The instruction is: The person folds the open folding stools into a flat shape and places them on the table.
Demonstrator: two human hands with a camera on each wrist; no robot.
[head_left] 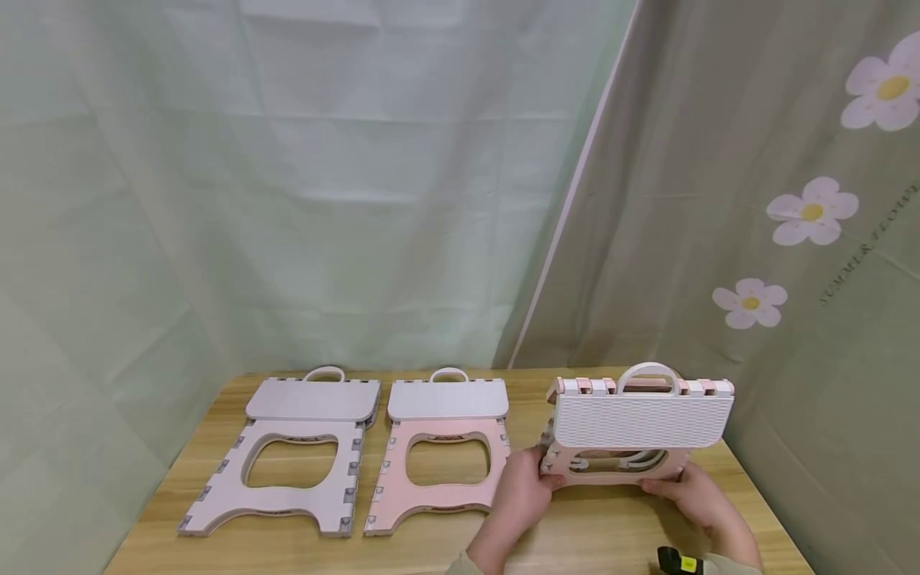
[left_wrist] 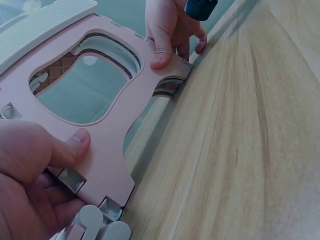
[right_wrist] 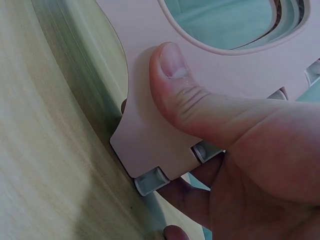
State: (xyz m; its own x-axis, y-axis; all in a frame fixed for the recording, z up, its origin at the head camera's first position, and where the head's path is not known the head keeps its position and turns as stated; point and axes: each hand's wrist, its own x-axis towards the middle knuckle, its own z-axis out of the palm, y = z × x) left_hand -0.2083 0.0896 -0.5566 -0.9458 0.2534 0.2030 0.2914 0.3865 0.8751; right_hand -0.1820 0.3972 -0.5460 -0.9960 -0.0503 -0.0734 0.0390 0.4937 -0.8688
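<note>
A pink and white folding step stool (head_left: 640,422) stands folded at the right of the table, tilted up, with its arched white handle at the top. My left hand (head_left: 523,487) grips its lower left leg, thumb on the pink face and fingers behind the edge. On the opposite leg, my right hand (head_left: 693,499) pinches the lower right corner in the same way. The right wrist view shows that thumb flat on the pink leg panel (right_wrist: 150,125) beside the grey hinges. The stool's lower edge meets the wooden surface in the left wrist view.
Two more folded stools lie flat to the left: a pale one (head_left: 336,487) and a pink one with a white top (head_left: 446,401). They rest on a wooden table (head_left: 589,543). Pale green curtains (head_left: 395,200) rise behind. A black device (head_left: 670,561) sits at the right wrist.
</note>
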